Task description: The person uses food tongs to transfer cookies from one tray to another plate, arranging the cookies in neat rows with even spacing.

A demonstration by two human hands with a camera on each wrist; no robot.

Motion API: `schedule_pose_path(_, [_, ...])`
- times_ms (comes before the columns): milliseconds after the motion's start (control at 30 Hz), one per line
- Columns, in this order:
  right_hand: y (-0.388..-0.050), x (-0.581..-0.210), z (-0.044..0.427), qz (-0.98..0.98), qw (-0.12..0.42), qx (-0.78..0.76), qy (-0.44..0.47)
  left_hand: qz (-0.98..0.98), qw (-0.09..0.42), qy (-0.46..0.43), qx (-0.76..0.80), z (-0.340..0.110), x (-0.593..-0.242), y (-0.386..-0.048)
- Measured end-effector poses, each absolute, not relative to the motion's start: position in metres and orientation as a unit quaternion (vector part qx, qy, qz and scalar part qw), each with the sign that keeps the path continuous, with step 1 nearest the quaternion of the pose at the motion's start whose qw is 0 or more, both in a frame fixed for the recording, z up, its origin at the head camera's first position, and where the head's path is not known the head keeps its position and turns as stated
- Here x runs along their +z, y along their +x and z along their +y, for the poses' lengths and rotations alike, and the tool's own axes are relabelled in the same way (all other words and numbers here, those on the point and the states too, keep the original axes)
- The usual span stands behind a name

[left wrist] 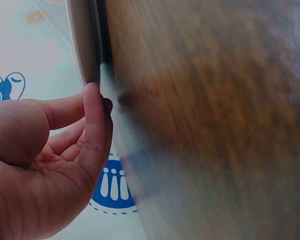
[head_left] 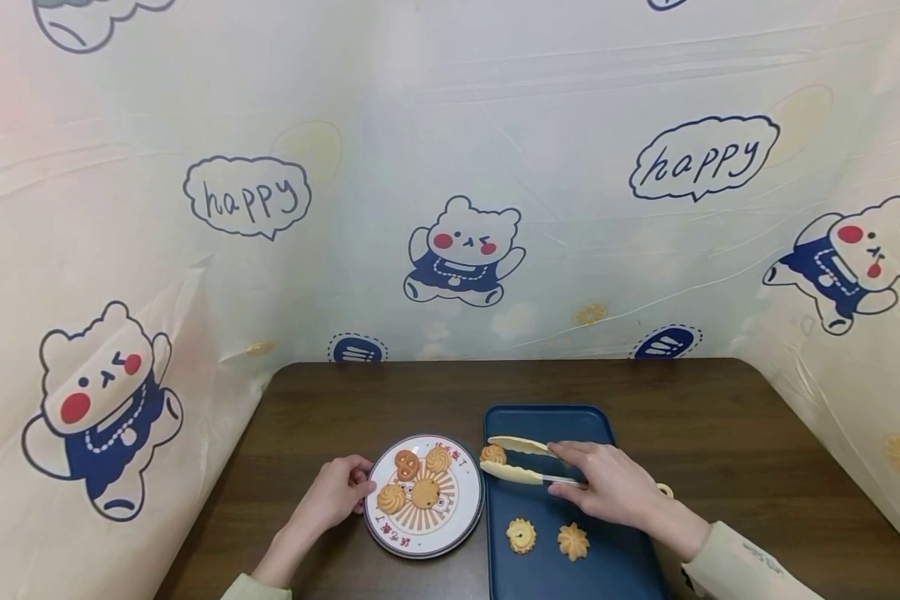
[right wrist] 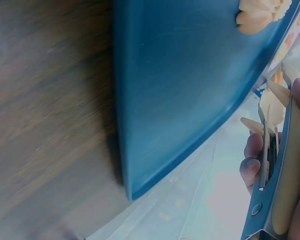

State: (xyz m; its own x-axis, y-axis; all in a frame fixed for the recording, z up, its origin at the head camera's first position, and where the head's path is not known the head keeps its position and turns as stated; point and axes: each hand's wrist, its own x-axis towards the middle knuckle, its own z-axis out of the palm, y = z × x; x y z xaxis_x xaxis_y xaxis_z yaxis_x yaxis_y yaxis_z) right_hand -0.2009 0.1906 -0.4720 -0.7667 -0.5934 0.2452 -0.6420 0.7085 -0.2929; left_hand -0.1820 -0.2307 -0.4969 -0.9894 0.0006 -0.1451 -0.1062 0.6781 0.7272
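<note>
At the left rim of a round white plate (head_left: 461,504), my left hand (head_left: 336,492) pinches the edge between thumb and fingers; the left wrist view shows the plate's edge (left wrist: 85,45) side-on. Several cookies lie on the plate, among them a pretzel-shaped cookie (head_left: 407,464) and a swirl cookie (head_left: 391,498). My right hand (head_left: 607,483) grips cream-coloured tongs (head_left: 512,473) above a dark blue tray (head_left: 570,579). Between the tongs' tips is a round swirl cookie (head_left: 492,454), near the tray's left edge beside the plate.
Two more cookies lie on the tray: a round ridged cookie (head_left: 521,536) and a flower-shaped cookie (head_left: 573,542). Plate and tray stand side by side on a dark wooden table (head_left: 390,392). A printed curtain (head_left: 555,267) hangs behind the table and along its sides.
</note>
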Motion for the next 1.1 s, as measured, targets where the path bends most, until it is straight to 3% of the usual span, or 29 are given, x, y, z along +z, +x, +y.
schedule_pose_path(1100, [-0.201, -0.471, 0.143, -0.91, 0.002, 0.152, 0.386, 0.914, 0.059, -0.017, 0.402, -0.231, -0.496, -0.18])
